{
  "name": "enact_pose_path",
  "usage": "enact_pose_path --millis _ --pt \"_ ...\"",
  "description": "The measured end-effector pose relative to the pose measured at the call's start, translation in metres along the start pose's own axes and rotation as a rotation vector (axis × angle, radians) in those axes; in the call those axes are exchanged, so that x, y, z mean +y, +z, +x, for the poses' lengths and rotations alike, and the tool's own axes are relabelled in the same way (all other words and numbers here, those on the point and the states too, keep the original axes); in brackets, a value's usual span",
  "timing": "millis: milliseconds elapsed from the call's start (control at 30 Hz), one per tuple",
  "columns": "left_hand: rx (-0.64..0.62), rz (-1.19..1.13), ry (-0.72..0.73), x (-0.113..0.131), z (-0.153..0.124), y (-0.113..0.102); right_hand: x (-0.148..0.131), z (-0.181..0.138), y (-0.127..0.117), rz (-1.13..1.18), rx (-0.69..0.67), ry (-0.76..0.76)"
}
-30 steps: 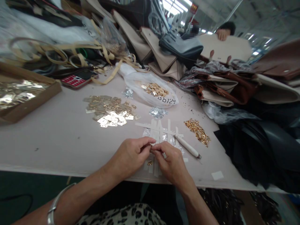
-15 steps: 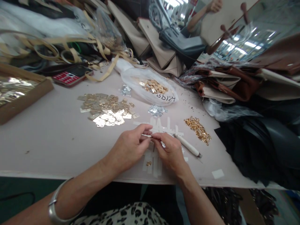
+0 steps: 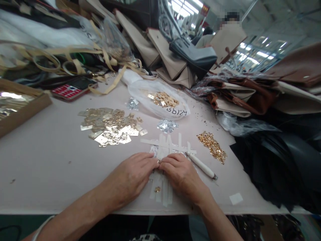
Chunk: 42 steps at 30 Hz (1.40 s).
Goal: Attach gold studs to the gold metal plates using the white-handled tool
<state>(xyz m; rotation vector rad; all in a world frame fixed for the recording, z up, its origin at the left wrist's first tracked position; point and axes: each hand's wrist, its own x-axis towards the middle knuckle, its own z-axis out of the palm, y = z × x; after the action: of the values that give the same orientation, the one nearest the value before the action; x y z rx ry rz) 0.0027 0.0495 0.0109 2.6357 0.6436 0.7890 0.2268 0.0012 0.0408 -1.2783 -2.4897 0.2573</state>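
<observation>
My left hand (image 3: 136, 172) and my right hand (image 3: 182, 172) meet fingertip to fingertip over strips of pale tape (image 3: 165, 190) stuck on the table. Both are closed, pinching at one spot; whatever is between the fingertips is too small and covered to make out. Just below them a small gold fitting (image 3: 157, 189) lies on the tape. Right of my right hand is a white-handled pointed tool (image 3: 202, 164), possibly an awl. Flat gold metal plates (image 3: 110, 125) are heaped at the left, small gold fittings (image 3: 212, 146) at the right, and silvery pieces (image 3: 167, 125) ahead.
An open plastic bag (image 3: 159, 98) of gold pieces stands behind. At left are a cardboard box (image 3: 40, 106) of shiny plates and a red-patterned phone or case (image 3: 74, 88). Beige bags (image 3: 165, 47), brown bags (image 3: 240, 90) and black material (image 3: 273, 160) crowd the far and right sides.
Both hands have come down onto the tape strips; a thin piece showed between their fingers before. The view has tilted up slightly. In the background, a person's raised arm is no longer visible.
</observation>
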Motion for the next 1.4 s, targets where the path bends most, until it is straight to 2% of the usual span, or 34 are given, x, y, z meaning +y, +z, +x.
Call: enact_pose_path --millis 67,167,233,300,367,433,533,600,733,867,967,1067,1233,1400 --pt "0.004 0.061 0.062 0.000 0.000 0.001 0.002 0.002 -0.008 0.117 -0.030 0.048" --pt "0.047 0.142 0.106 0.001 -0.001 0.004 0.017 0.009 -0.017 0.228 0.031 0.283" --pt "0.073 0.162 0.103 0.002 -0.002 0.008 0.035 0.018 -0.021 0.223 0.108 0.465" --pt "0.083 0.160 0.090 0.003 -0.003 0.011 0.056 0.030 -0.024 0.176 0.153 0.554" --pt "0.090 0.156 0.080 0.003 -0.004 0.012 0.075 0.044 -0.024 0.096 0.159 0.538" --pt "0.104 0.165 0.087 0.004 -0.004 0.011 0.089 0.058 -0.022 0.001 0.116 0.434" --pt "0.130 0.180 0.094 0.005 -0.004 0.009 0.097 0.070 -0.018 -0.127 -0.020 0.260" --pt "0.141 0.175 0.078 0.006 -0.004 0.010 0.096 0.070 -0.018 -0.169 -0.077 0.215" --pt "0.148 0.152 0.030 0.007 -0.007 0.014 0.095 0.057 -0.026 -0.114 -0.098 0.256" --pt "0.115 0.155 0.026 0.006 -0.010 0.017 0.104 0.049 -0.036 -0.026 0.024 0.454" --pt "0.115 0.161 0.040 0.004 -0.010 0.016 0.112 0.053 -0.035 0.067 0.091 0.565" --pt "0.111 0.179 0.073 0.002 -0.008 0.012 0.118 0.062 -0.029 0.131 0.097 0.565" --pt "0.082 0.218 0.080 0.002 -0.007 0.007 0.123 0.075 -0.022 0.087 0.023 0.442" --pt "0.164 0.228 0.035 0.008 -0.009 0.013 0.124 0.084 -0.027 0.112 -0.019 0.506"
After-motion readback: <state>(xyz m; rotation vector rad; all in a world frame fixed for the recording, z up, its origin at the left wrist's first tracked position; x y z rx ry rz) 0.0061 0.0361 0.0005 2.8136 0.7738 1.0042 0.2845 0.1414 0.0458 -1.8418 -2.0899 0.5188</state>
